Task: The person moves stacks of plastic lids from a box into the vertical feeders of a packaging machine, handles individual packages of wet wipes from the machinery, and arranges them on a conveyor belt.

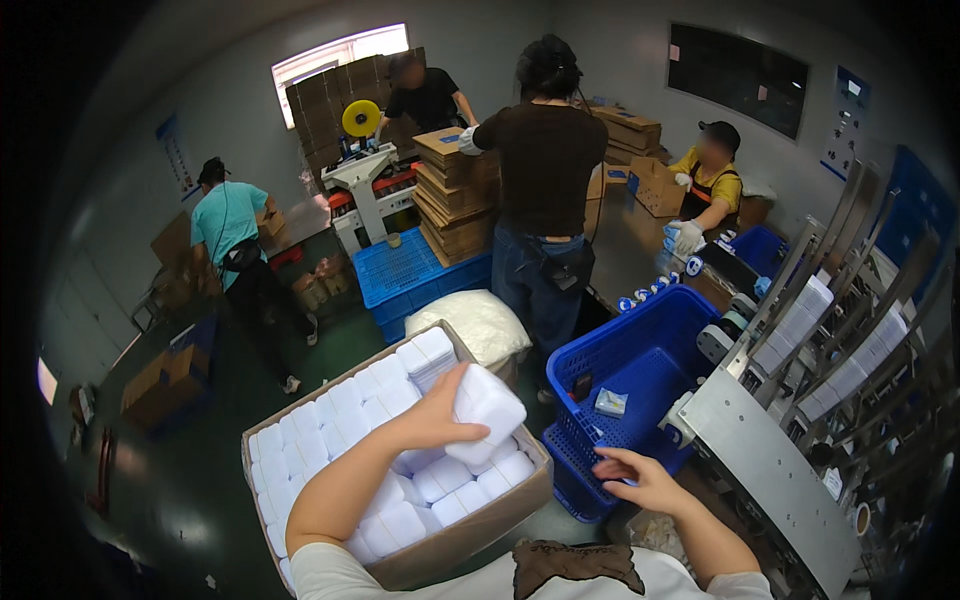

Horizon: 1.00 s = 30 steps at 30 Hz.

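Observation:
My left hand (438,412) grips a bundle of white sheets with rounded corners (492,408), held over the right side of an open cardboard box (530,490). Rows of similar white bundles (335,415) fill much of the box, some with a thin band around them. My right hand (640,482) is apart from it, fingers spread and nothing in them. It hovers by the front of a blue plastic crate (575,470), left of a machine's flat metal plate (770,480).
White stacks (795,325) stand in the machine's slanted metal rails (850,210) at right. A white sack (470,325) lies beyond the box. Flattened cartons (455,190) rest on a blue pallet crate (400,275). Several people work around; the nearest wears a brown shirt (545,165).

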Tool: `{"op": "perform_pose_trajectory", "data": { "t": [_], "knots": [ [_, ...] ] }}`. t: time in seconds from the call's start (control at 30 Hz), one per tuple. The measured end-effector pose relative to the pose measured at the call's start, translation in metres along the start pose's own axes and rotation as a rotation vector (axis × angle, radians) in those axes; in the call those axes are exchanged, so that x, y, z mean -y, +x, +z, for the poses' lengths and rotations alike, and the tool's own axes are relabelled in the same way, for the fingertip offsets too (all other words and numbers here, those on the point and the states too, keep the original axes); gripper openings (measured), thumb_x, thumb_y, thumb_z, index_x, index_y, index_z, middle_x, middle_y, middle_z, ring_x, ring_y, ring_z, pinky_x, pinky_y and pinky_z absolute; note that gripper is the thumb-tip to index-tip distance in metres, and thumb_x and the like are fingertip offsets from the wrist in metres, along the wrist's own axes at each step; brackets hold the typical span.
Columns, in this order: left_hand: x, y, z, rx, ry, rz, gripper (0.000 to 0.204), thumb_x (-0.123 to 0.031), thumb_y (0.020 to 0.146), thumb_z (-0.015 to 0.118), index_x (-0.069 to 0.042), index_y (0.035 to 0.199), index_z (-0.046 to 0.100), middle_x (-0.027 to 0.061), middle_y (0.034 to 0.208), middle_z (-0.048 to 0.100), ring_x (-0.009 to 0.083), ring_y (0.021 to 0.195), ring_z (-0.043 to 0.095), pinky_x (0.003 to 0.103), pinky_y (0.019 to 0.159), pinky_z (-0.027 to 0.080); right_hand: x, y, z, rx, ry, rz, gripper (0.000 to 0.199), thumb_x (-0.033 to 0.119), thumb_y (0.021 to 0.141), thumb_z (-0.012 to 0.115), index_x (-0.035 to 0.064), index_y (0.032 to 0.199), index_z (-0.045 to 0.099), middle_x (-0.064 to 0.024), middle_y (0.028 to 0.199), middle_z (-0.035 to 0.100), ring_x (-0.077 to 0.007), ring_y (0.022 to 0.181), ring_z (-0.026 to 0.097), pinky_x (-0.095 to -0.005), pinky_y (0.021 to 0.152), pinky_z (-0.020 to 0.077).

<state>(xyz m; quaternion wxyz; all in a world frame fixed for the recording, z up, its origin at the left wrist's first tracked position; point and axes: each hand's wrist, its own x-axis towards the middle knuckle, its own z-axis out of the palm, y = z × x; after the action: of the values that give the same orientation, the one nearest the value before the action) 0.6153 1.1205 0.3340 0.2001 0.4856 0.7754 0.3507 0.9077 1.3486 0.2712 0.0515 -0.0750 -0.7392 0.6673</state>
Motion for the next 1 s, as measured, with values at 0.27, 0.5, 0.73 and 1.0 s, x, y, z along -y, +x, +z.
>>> {"op": "perform_pose_trajectory", "data": {
  "t": [0.27,0.5,0.73,1.0],
  "knots": [
    [-0.108,-0.004,0.127,0.686,-1.624,-0.389,0.067,-0.055,0.089,0.038,-0.012,0.140,0.037,0.0111,0.134,0.049,0.0279,0.121,0.049,0.045,0.102,0.040,-0.011,0.015,0.002,0.120,1.110,0.117,0.085,0.018,0.070,0.076,0.0036,0.141,0.033,-0.0167,0.136,0.047,-0.0304,0.125,0.047,-0.0431,0.103,0.0399],
    [-0.129,0.024,0.187,0.565,-0.946,-0.437,0.052,-0.044,0.095,0.048,-0.006,0.130,0.049,0.0126,0.124,0.056,0.0207,0.108,0.058,0.031,0.094,0.045,0.031,-0.058,-0.113,-0.093,0.798,-0.069,0.111,0.029,0.053,0.078,0.0079,0.146,0.021,-0.0147,0.139,0.039,-0.0327,0.124,0.045,-0.0470,0.102,0.0394],
    [-0.225,0.022,0.144,-0.155,-0.650,0.323,0.019,-0.014,0.091,0.060,-0.003,0.105,0.067,0.0068,0.102,0.052,0.0134,0.096,0.051,0.026,0.085,0.041,-0.008,-0.116,-0.250,-0.288,-1.211,0.251,0.125,0.037,0.047,0.078,0.0112,0.150,0.010,-0.0248,0.123,0.041,-0.0402,0.116,0.039,-0.0495,0.098,0.0288],
    [-0.356,-0.026,0.134,-0.036,-1.144,0.791,0.028,-0.037,0.091,0.059,-0.011,0.082,0.056,0.0072,0.093,0.046,0.0165,0.081,0.046,0.034,0.070,0.051,-0.089,-0.139,-0.271,-0.657,-0.379,-0.245,0.132,0.024,0.054,0.077,0.0130,0.147,-0.016,-0.0221,0.148,0.011,-0.0339,0.132,0.028,-0.0418,0.108,0.0260]
  ]
}}
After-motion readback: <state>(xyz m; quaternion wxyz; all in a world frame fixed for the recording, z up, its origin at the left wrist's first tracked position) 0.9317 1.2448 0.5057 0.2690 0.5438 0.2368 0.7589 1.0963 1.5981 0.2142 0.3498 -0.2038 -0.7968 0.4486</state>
